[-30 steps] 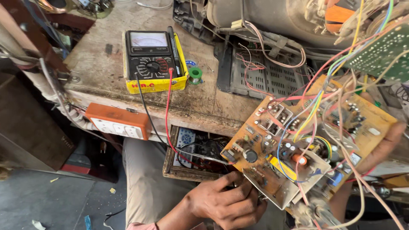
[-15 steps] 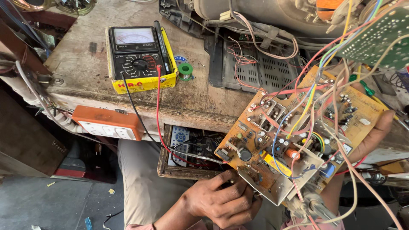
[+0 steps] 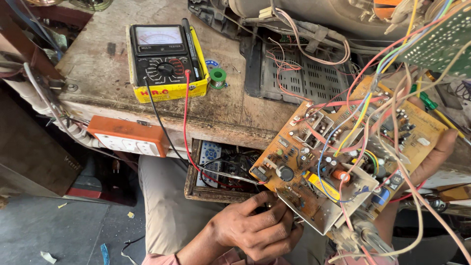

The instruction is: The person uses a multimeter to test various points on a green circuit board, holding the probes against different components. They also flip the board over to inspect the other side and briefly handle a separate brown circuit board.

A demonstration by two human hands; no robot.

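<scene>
A: Centre-right: circuit board (image 3: 343, 162), tan, component side up, tilted, held off the worktop (image 3: 98, 73) edge. Crossed by coloured wires (image 3: 363, 113) (red, blue, yellow, green, white) running up to green board (image 3: 441, 39) at top right.

B: Grip, left hand (image 3: 255, 230)?

A: Fingers curled shut at board's lower-left edge, w/ probe tips there; exactly what is pinched under the board, cannot tell.

B: Right hand (image 3: 431, 157)?

A: Behind board's right edge, fingers wrapped over it, palm hidden. Grip closed on board, supports it from below/right.

B: Rest of fig.?

A: Upper left on worktop: analogue multimeter (image 3: 164, 61), black face in yellow case, flat. Red lead (image 3: 185, 122) + black lead (image 3: 157, 118) drop over worktop edge toward board's left corner. Just right of meter: green solder spool (image 3: 217, 76). Below worktop edge: orange socket strip (image 3: 128, 136), white face. Under it, open wooden drawer (image 3: 194, 181) w/ remote control (image 3: 210, 158) inside. Top centre: black vented chassis panel (image 3: 304, 73), loose wiring over it.
</scene>
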